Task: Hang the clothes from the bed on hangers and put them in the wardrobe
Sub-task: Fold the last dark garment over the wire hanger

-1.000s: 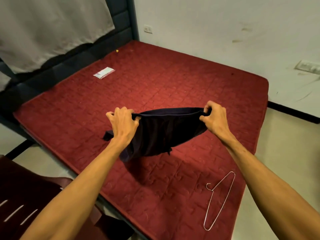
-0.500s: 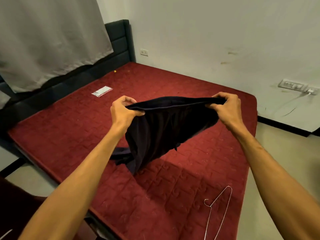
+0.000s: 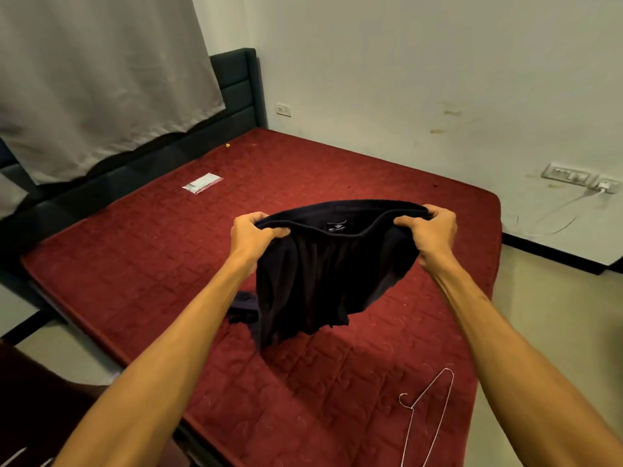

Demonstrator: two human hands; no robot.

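- Step in hand: spreading one garment before it goes on a hanger. No hanging done on this piece yet.
- Left hand (image 3: 251, 235): grip clamped on the left end of the dark garment (image 3: 320, 281), fingers curled over its top edge, thumb on the near side.
- Right hand (image 3: 426, 232): grip clamped on the right end of the same edge, same curl.
- The garment is held up over the middle of the bed (image 3: 337, 170), with the top edge pulled open between the two hands. A label (image 3: 337, 227) shows inside the far rim.
- Can't tell whether that opening is a waistband or a neck.
- The body of the cloth hangs down. Its lower end looks to touch the mattress, and a dark strip (image 3: 242, 308) lies on the bed just left of it.
- Wire hanger (image 3: 431, 389) lies flat on the near right corner of the bed, near the right forearm and apart from the garment.
- The wardrobe is not in view.
- Next move, my read: one hand has to let go to fetch the hanger, and the right is closer. The left then carries the whole garment.
- Then feed the hanger into the opening, or fold the cloth over its bar, depending on the garment type.
- Risks: the thin wire may snag, and the cloth may bunch once it is held single-handed.
- Other: a small packet (image 3: 202, 183) lies on the far left of the bed.
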